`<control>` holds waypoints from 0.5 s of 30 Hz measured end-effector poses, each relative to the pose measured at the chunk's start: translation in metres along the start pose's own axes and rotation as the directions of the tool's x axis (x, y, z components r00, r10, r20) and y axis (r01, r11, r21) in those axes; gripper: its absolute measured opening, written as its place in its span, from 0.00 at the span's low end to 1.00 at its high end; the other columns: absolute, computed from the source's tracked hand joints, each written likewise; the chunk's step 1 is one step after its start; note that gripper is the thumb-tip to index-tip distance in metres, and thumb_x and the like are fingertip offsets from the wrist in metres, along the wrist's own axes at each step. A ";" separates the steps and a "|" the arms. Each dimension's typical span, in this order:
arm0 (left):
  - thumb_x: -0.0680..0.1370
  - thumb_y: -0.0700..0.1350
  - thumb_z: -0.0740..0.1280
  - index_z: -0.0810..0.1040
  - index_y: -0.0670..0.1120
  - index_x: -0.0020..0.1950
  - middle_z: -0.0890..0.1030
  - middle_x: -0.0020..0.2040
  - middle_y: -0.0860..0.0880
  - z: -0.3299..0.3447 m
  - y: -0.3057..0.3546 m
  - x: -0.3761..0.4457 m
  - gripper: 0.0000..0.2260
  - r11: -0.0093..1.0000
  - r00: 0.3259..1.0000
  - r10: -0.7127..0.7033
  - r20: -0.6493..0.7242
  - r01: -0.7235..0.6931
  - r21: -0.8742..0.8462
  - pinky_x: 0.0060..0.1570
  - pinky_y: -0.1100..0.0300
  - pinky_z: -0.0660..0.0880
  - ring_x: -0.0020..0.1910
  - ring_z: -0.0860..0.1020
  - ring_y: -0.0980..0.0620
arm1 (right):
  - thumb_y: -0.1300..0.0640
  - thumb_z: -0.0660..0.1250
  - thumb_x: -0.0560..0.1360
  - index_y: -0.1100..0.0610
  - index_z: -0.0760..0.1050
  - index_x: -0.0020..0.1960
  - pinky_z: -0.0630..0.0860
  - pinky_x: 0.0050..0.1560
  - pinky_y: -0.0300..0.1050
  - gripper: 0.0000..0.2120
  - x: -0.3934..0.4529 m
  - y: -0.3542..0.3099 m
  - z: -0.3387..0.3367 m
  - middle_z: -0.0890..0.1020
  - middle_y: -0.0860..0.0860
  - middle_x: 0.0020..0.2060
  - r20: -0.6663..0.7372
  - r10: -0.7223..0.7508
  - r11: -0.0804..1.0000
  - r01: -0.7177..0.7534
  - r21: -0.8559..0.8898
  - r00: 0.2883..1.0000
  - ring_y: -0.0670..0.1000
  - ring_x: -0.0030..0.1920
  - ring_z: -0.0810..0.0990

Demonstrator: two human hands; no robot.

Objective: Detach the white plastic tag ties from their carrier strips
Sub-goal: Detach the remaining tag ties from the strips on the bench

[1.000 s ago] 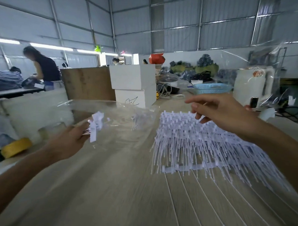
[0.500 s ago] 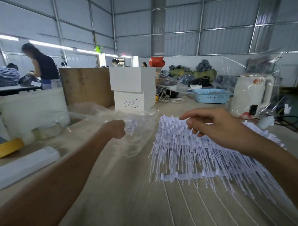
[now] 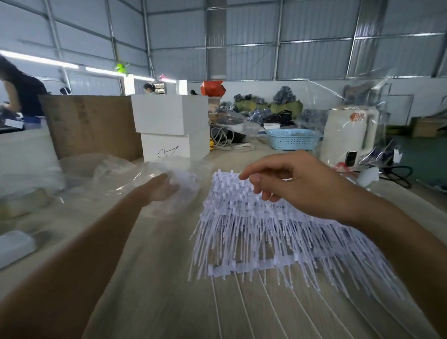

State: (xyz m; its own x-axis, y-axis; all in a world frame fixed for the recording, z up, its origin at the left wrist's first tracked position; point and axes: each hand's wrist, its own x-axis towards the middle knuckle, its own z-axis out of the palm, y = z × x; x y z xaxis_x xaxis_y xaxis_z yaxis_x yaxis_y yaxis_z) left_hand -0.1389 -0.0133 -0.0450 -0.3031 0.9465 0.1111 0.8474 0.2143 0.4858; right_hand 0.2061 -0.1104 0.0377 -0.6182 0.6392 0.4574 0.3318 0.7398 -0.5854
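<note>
Right hand [image 3: 301, 185] hovers loosely curled over the ties [image 3: 266, 230]; left hand [image 3: 162, 189], fingers relaxed, reaches inside the bag [image 3: 109, 174] beside them.

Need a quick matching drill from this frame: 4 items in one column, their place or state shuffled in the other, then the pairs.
1. left hand
2. right hand
3. blue basket
4. stacked white boxes

A. far on the table, right of the boxes
B. reaching into the clear plastic bag
C. fingers curled over the top of the pile of tag ties
D. beside the cardboard box

Pairs: 1-B, 2-C, 3-A, 4-D
</note>
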 end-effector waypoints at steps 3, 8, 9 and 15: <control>0.84 0.43 0.61 0.67 0.41 0.75 0.69 0.75 0.40 -0.007 -0.024 -0.020 0.20 0.984 0.991 0.127 0.032 -0.130 0.118 0.68 0.59 0.60 0.74 0.68 0.42 | 0.53 0.67 0.80 0.48 0.84 0.56 0.83 0.45 0.43 0.08 -0.002 -0.004 -0.004 0.85 0.44 0.40 0.029 0.002 0.999 -0.001 -0.032 1.000 0.44 0.40 0.84; 0.80 0.41 0.68 0.76 0.46 0.70 0.79 0.66 0.46 -0.061 -0.053 -0.066 0.17 0.998 0.953 -0.009 0.304 0.026 -0.052 0.58 0.70 0.68 0.64 0.77 0.52 | 0.54 0.67 0.80 0.48 0.84 0.56 0.81 0.44 0.39 0.08 -0.007 -0.009 -0.019 0.85 0.45 0.40 0.032 0.008 0.994 -0.004 -0.108 0.999 0.43 0.40 0.84; 0.75 0.39 0.75 0.80 0.43 0.65 0.82 0.60 0.45 -0.078 -0.051 -0.072 0.19 0.983 0.895 -0.088 0.438 0.149 -0.108 0.51 0.69 0.73 0.56 0.81 0.53 | 0.54 0.67 0.80 0.49 0.84 0.56 0.81 0.43 0.38 0.08 -0.008 -0.009 -0.022 0.85 0.45 0.40 0.022 0.012 0.993 -0.010 -0.121 1.000 0.43 0.39 0.84; 0.64 0.46 0.72 0.78 0.40 0.56 0.85 0.39 0.41 -0.164 0.007 -0.081 0.22 0.976 0.879 -0.109 0.464 0.182 -0.117 0.32 0.55 0.76 0.35 0.82 0.42 | 0.53 0.66 0.81 0.52 0.83 0.58 0.73 0.40 0.26 0.10 -0.008 0.001 -0.023 0.83 0.40 0.44 0.062 0.038 0.950 -0.017 -0.311 0.997 0.35 0.39 0.80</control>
State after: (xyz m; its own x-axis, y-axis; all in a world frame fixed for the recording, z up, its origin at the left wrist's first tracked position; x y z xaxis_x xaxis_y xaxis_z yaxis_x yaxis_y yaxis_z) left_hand -0.1799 -0.1277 0.0920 -0.1562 0.9209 -0.3572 0.7210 0.3535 0.5959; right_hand 0.2278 -0.1094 0.0488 -0.6477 0.6529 0.3927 0.5475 0.7573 -0.3560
